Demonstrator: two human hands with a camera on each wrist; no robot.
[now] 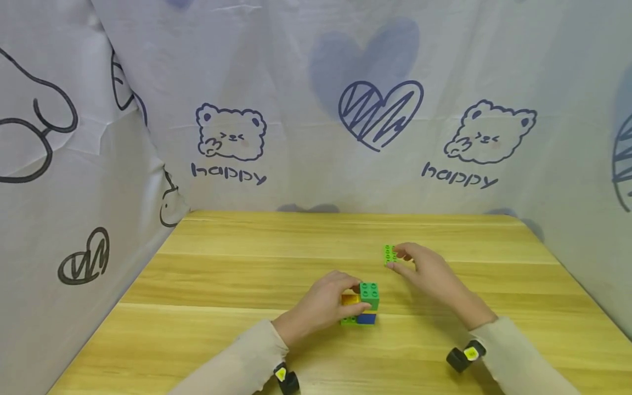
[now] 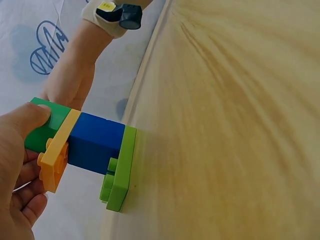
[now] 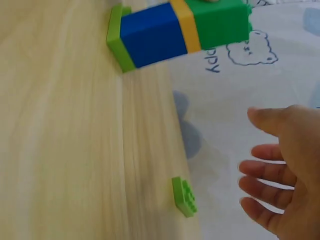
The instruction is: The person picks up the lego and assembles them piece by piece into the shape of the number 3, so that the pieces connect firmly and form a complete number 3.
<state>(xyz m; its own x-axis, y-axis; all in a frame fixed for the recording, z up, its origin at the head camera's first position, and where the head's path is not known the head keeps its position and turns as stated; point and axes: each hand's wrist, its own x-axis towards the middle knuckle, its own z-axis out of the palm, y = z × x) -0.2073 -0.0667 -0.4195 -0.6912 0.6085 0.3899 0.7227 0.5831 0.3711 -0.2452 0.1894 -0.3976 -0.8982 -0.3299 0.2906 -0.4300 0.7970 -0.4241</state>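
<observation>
My left hand [image 1: 323,302] grips a small stack of toy building bricks by its top green brick [image 1: 370,299], the thumb lying across one face. Under that come a thin yellow-orange brick [image 2: 56,157] jutting to one side, a blue brick [image 2: 96,142] and a light green base brick [image 2: 126,175]. Beyond the stack, a loose light green brick [image 1: 388,255] lies studs up on the table. Over it hovers my right hand [image 1: 427,271], overlapping its edge in the head view. From the right wrist, that hand's fingers [image 3: 270,172] look spread and apart from the loose brick [image 3: 183,197].
The wooden table [image 1: 222,263] has pale grain and ends at a white cloth [image 1: 296,181] behind it, printed with bears and hearts. More cloth hangs along both sides. Each sleeve carries a black wrist camera [image 1: 459,359].
</observation>
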